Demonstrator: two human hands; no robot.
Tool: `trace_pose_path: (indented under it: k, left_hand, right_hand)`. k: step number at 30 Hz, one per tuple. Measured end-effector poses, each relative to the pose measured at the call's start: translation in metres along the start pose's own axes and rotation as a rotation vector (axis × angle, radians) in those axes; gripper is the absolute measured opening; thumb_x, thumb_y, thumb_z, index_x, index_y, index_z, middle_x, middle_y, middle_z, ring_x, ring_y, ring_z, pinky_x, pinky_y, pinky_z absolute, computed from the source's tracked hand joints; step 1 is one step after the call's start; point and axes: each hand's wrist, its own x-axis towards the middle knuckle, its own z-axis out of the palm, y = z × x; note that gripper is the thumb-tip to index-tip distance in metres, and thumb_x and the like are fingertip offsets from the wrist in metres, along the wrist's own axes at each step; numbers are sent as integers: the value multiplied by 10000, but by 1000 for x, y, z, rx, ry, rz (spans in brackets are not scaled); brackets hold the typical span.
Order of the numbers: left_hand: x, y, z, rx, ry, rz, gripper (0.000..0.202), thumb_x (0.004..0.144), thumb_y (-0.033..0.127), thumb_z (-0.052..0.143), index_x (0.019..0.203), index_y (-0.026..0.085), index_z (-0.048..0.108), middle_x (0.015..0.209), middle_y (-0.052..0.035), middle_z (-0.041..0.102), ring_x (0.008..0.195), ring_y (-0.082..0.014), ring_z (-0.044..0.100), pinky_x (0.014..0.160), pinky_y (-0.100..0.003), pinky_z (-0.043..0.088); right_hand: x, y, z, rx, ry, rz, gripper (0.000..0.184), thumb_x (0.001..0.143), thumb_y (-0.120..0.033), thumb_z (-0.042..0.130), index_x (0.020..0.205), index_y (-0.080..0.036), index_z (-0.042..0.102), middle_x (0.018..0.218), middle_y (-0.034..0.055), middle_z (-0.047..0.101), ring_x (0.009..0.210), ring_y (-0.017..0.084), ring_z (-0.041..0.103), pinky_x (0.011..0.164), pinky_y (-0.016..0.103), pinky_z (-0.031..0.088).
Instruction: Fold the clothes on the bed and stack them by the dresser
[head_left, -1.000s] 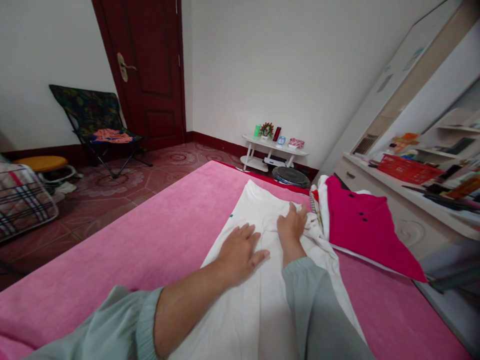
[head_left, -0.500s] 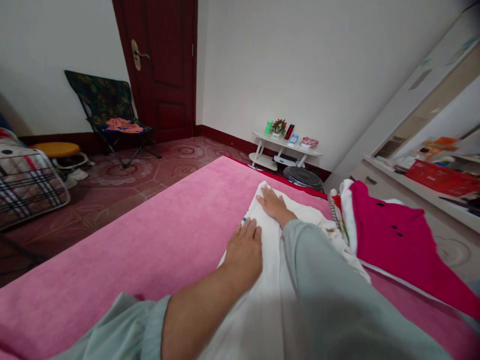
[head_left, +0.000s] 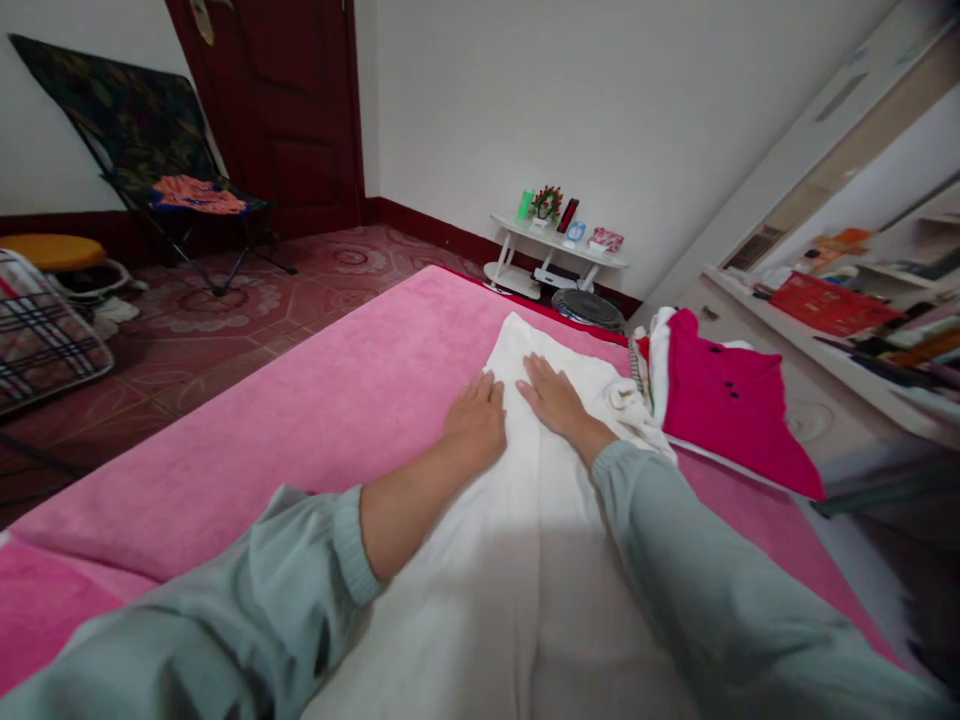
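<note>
A long white garment (head_left: 517, 520) lies spread on the pink bed cover (head_left: 322, 400), with a lengthwise crease down its middle. My left hand (head_left: 478, 415) rests flat along the garment's left edge, fingers stretched forward. Farther right, my right hand (head_left: 556, 398) presses flat on the white cloth near its far end, palm down with fingers slightly apart. Neither hand grips anything. The cloth is bunched to the right of my right hand. My forearms hide parts of the garment's sides.
A pile with a bright magenta garment (head_left: 731, 400) on top lies at the bed's right. Behind the bed stand a small white shelf table (head_left: 559, 240) and a round dark lidded thing (head_left: 589, 308). A folding chair (head_left: 150, 150) stands left, and a cabinet (head_left: 750, 310) right.
My right hand has drawn back a little from the garment's far tip, which now shows uncovered. My left hand stays near the left edge. The camera view has shifted.
</note>
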Motion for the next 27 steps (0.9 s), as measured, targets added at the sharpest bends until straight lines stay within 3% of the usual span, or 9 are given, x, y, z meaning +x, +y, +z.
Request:
trace_pose_path:
  k: [2, 5, 8, 11, 15, 18, 21, 24, 27]
  left_hand:
    - [1, -1, -1, -22, 1, -1, 515, 926, 217, 325, 1412, 47, 328, 1514, -187, 252, 1400, -272, 226, 1154, -413, 183]
    - [0, -2, -3, -22, -4, 41, 514, 925, 224, 353, 1415, 73, 321, 1528, -190, 207, 1411, -284, 187, 1148, -430, 181]
    - [-11, -5, -8, 12, -52, 177, 526, 938, 268, 362, 1425, 78, 302, 1543, -196, 137, 1426, -310, 77, 1147, -449, 144]
    - [-34, -17, -17, 47, -136, 342, 559, 954, 336, 350, 1443, 80, 263, 1550, -197, 71, 1427, -306, -3, 1147, -455, 100]
    - [-73, -37, -42, 13, -301, 451, 612, 953, 394, 361, 1462, 83, 223, 1548, -199, 41, 1433, -266, 7, 1147, -418, 101]
    - [-102, -46, -67, -88, -386, 456, 595, 905, 369, 487, 1432, 145, 330, 1556, -155, 100, 1435, -255, 74, 1143, -400, 151]
    - [-129, -44, -92, -231, -370, 473, 369, 869, 265, 533, 1233, 236, 583, 1512, -81, 298, 1380, -239, 286, 1100, -369, 275]
    - [-154, -38, -112, -315, -355, 511, 270, 880, 218, 481, 1077, 241, 664, 1256, -74, 558, 1143, -184, 526, 987, -299, 390]
    - [-171, -36, -126, -281, -372, 516, 216, 888, 292, 485, 955, 224, 678, 1002, -59, 626, 960, -176, 566, 888, -276, 415]
  right_hand:
    - [-23, 0, -5, -17, -83, 33, 596, 953, -461, 298, 1451, -135, 274, 1540, 133, 202, 1422, 255, 162, 1116, 520, 174]
    - [-62, -10, -21, -46, -7, -14, 507, 903, -336, 459, 1364, -129, 427, 1492, 155, 324, 1388, 281, 254, 1104, 555, 177]
    - [-119, -30, -34, 44, 81, -224, 408, 829, -178, 515, 1234, -153, 559, 1396, 140, 468, 1288, 241, 414, 1083, 461, 292]
    - [-186, -56, -40, 199, 69, -497, 390, 801, -101, 500, 1170, -189, 594, 1295, 121, 548, 1198, 221, 481, 1017, 429, 380]
    - [-249, -88, -49, 308, 14, -693, 349, 847, -129, 499, 1178, -220, 563, 1160, 97, 601, 1066, 195, 531, 921, 395, 431]
    - [-265, -107, -53, 275, 0, -755, 324, 845, -182, 538, 1163, -239, 566, 1063, 76, 622, 952, 191, 550, 840, 372, 442]
    - [-265, -119, -48, 268, 85, -725, 272, 844, -170, 520, 1096, -228, 603, 963, 75, 623, 849, 179, 550, 733, 320, 444]
    - [-262, -128, -43, 323, 105, -621, 213, 838, -186, 546, 1029, -225, 633, 895, 54, 609, 801, 167, 542, 681, 282, 432]
    - [-263, -136, -44, 396, 59, -574, 229, 822, -176, 573, 1033, -230, 643, 888, 39, 602, 815, 165, 537, 690, 272, 430]
